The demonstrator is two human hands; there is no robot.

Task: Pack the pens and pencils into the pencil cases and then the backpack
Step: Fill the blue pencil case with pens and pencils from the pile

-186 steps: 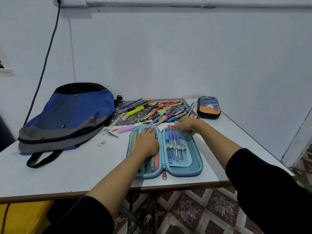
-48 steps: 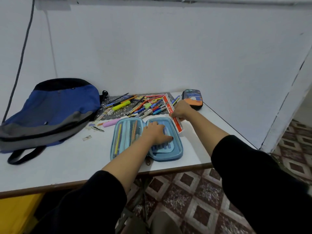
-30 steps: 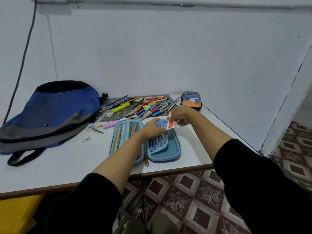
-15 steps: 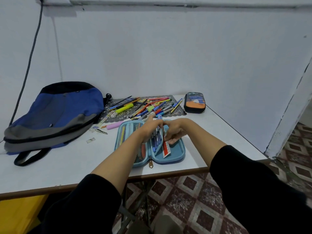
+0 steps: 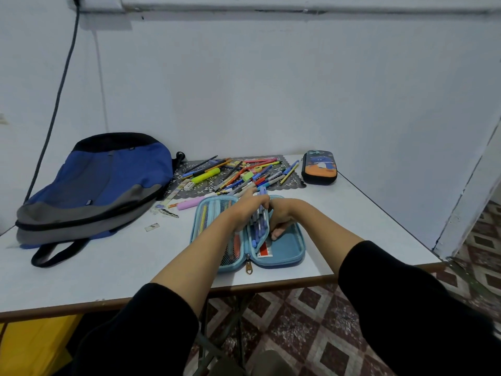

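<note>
progress: early, 1 case part-filled | left hand (image 5: 245,213) curling its fingers round and lifting the pen flap (image 5: 259,226) of the blue pencil case (image 5: 290,245), lying open at the table's near edge | right hand (image 5: 282,215) reaching beneath, fingers bent, grip hidden, by the ruler (image 5: 265,251) lying in the right half | left to do: loose pens and pencils (image 5: 244,175) lying on the mat (image 5: 291,183), 2nd case (image 5: 319,167) sitting closed, backpack (image 5: 103,183) waiting unpacked

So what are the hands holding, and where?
The left hand grips the pencil case's pen flap near its far end. The right hand reaches beneath; its hold is hidden.
</note>
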